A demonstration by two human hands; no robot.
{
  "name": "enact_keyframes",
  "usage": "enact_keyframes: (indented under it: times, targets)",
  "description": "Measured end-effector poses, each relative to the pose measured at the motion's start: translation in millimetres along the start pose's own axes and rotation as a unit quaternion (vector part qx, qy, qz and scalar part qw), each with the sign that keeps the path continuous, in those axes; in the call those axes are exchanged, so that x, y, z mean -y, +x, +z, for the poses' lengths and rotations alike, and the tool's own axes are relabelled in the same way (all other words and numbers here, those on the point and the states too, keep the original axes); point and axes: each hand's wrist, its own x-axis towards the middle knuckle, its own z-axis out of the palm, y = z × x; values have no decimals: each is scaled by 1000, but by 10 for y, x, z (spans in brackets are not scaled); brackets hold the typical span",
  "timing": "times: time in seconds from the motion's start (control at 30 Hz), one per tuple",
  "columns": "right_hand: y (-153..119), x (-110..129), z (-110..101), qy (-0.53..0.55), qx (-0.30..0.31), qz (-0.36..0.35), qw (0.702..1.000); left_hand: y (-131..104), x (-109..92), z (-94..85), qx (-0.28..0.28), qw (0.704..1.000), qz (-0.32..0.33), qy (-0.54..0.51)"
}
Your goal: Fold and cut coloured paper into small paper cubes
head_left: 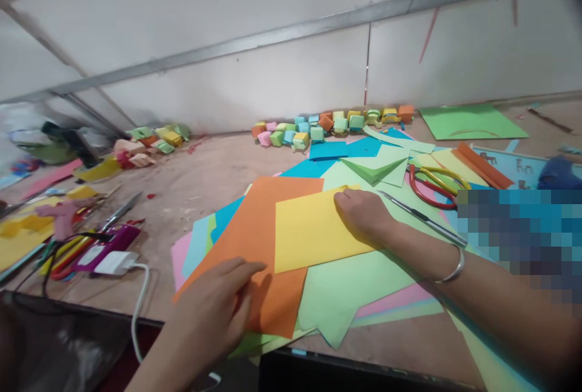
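Note:
A yellow sheet of paper lies partly over an orange sheet, with light green, blue and pink sheets around and beneath. My right hand is closed at the yellow sheet's upper right part, fingers curled at its far edge. My left hand hovers over or rests on the orange sheet, I cannot tell which. Its fingers are loosely bent and apart, with nothing in them, close to the yellow sheet's near left corner. Beside my right hand are a pen and yellow-and-red-handled scissors.
Small folded paper cubes line the wall. A green board lies at the back right. On the left are a purple glue gun-like device, a white charger with its cable, a knife-like blade and paper scraps.

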Motion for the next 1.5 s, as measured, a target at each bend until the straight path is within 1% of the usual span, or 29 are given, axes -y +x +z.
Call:
enact_keyframes:
  times: [0.03,0.1,0.17,0.23,0.33,0.37,0.4,0.47,0.53,0.63,0.7,0.73,0.77,0.83,0.93,1.0,1.03,1.1,1.23,1.3,1.37,1.43,1.5]
  targets:
    - [-2,4,-2,-2,0,1,1000,47,-47,0,-25,999,28,-19]
    - [-6,14,-7,-7,0,3,1000,143,-116,27,-74,994,61,-49]
    - [-7,18,-8,-11,2,2,1000,218,-135,108,-104,988,88,-66]
    - [0,7,-10,-14,5,0,1000,254,-116,249,-91,988,107,-64]
    - [21,-25,-39,-17,11,0,1000,233,-97,523,-24,996,88,-12]
    - [24,-23,-60,-18,14,0,1000,214,-106,610,-8,997,80,9]
    - [19,-3,-86,-20,15,0,1000,193,-124,687,-4,997,76,27]
    - [-23,109,-142,-24,16,-6,1000,157,-176,802,-13,996,66,54]
    - [-110,322,-178,-22,16,-32,999,139,-228,867,-31,995,60,71]
    - [-264,678,-154,5,28,-126,992,143,-271,894,-44,994,54,85]
    - [-312,775,-109,13,33,-151,988,154,-275,886,-42,994,52,85]
    - [-309,750,-90,12,36,-145,989,158,-273,878,-42,994,53,83]
    - [-288,676,-78,8,37,-130,991,161,-271,870,-42,994,55,79]
    - [-211,421,-73,-9,37,-75,996,161,-267,854,-43,995,57,69]
    - [-97,-3,-108,-42,26,28,998,157,-268,843,-43,996,50,53]
    - [-71,-149,-147,-59,10,67,996,156,-271,841,-42,997,46,49]
    - [-73,-164,-168,-64,0,70,995,157,-272,840,-41,997,45,49]
    - [-89,-100,-206,-64,-24,47,997,162,-274,835,-42,997,48,52]
    - [-86,124,-211,-34,-61,-50,996,170,-277,827,-50,996,49,58]
    - [-62,158,-156,-9,-55,-105,993,168,-275,834,-54,995,52,63]
    - [-37,122,-75,17,-34,-148,988,164,-271,849,-59,994,56,67]
    - [-15,37,8,33,-11,-149,988,159,-266,867,-65,994,57,66]
    - [4,-64,74,37,3,-106,994,156,-264,880,-71,994,55,60]
